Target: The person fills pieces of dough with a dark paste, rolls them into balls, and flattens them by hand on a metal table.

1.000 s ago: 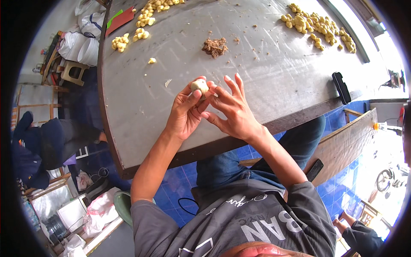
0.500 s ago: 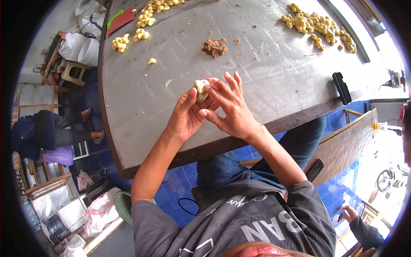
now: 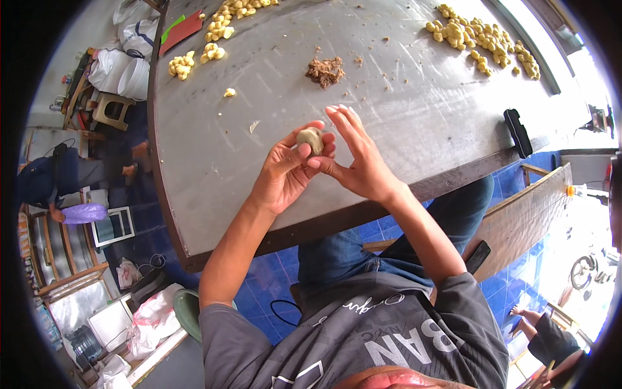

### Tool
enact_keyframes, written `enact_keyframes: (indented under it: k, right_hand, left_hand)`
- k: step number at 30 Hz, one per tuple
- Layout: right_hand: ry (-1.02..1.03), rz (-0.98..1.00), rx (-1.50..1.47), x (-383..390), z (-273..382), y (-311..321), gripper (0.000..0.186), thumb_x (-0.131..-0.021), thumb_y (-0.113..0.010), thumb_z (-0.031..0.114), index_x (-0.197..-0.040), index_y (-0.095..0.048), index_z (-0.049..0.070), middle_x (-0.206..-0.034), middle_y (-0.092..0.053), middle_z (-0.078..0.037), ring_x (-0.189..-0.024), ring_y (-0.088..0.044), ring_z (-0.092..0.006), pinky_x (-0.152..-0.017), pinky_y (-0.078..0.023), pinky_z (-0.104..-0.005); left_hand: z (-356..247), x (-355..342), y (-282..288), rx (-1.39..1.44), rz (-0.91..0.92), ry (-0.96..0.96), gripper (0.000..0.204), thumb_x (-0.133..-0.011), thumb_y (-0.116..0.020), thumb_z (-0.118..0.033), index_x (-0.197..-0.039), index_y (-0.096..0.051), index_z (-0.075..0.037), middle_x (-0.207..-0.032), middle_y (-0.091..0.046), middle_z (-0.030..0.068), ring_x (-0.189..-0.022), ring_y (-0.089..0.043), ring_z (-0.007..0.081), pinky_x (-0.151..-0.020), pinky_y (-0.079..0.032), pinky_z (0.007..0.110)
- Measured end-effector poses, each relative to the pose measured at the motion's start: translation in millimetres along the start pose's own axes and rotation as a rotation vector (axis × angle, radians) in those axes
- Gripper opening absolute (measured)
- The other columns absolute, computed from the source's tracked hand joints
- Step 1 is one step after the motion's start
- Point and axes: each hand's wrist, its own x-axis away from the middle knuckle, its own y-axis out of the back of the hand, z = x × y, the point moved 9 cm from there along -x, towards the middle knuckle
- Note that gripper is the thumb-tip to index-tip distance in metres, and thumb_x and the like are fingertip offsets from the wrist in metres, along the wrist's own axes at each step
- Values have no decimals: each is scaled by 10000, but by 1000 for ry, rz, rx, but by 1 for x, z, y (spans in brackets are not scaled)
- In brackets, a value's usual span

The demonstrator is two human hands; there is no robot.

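My left hand (image 3: 282,180) grips a rounded, pale greenish-beige doughy piece (image 3: 311,137) in its fingers and thumb. Beside it, my right hand (image 3: 363,167) is open, fingers stretched out together beyond the piece, its thumb reaching toward the piece's near side. Both are over the grey worktop (image 3: 220,117). Farther off sit a crumbly brown mound (image 3: 325,71), a lone small yellow piece (image 3: 230,92), and clusters of small yellow lumps at upper left (image 3: 215,52) and upper right (image 3: 479,39).
A black elongated object (image 3: 516,133) lies at the worktop's right edge, red and green sheets (image 3: 181,31) at back left. A wooden bench (image 3: 518,220) stands right. One person (image 3: 52,175) with a purple bag is at left, another (image 3: 551,340) at lower right.
The doughy piece has turned in my left fingers. My right fingers have lifted off it and straightened. The person at left has moved, and the purple bag shows more fully.
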Motion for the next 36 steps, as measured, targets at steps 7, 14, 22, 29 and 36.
enact_keyframes:
  k: [7,14,22,29,36]
  right_hand:
    - [-95,405,-165,-8,-1,-11,673,-749,-819,314,-1294,-546,27,-1361,-487,-212,-1336,-419,-346,-1128,-305,-434]
    - [-92,362,-66,-9,-2,-4,623,-726,-834,293,-1239,-595,33,-1267,-575,-189,-1307,-452,-350,-1165,-255,-472]
    - [165,341,77,2,2,-7,655,-707,-826,168,-1281,-539,33,-1230,-597,-179,-1275,-490,-328,-1162,-260,-486]
    - [116,220,39,-9,11,-8,523,-731,-770,155,-1210,-590,45,-1181,-620,-113,-1241,-504,-347,-1156,-239,-535]
    - [99,411,88,-6,10,-10,401,-645,-796,74,-1020,-657,67,-1011,-681,-100,-1171,-566,-347,-1143,-296,-527]
  left_hand:
    - [11,4,-16,-129,90,109,526,-877,-715,-191,-1306,-504,27,-1136,-632,145,-1071,-628,215,-950,-522,324]
    - [10,4,-14,-70,23,154,466,-886,-704,-166,-1269,-527,34,-1146,-633,149,-1069,-631,203,-927,-532,304]
    - [12,4,-9,-334,-37,99,618,-860,-707,-44,-1383,-379,-13,-1101,-658,126,-1024,-652,192,-919,-534,319]
    - [5,10,3,-416,-130,110,697,-831,-720,9,-1398,-318,-52,-1081,-654,117,-1001,-645,166,-891,-525,315]
    - [7,2,-15,-525,36,105,739,-821,-740,3,-1412,-301,-63,-1075,-660,99,-1018,-631,146,-898,-511,313]
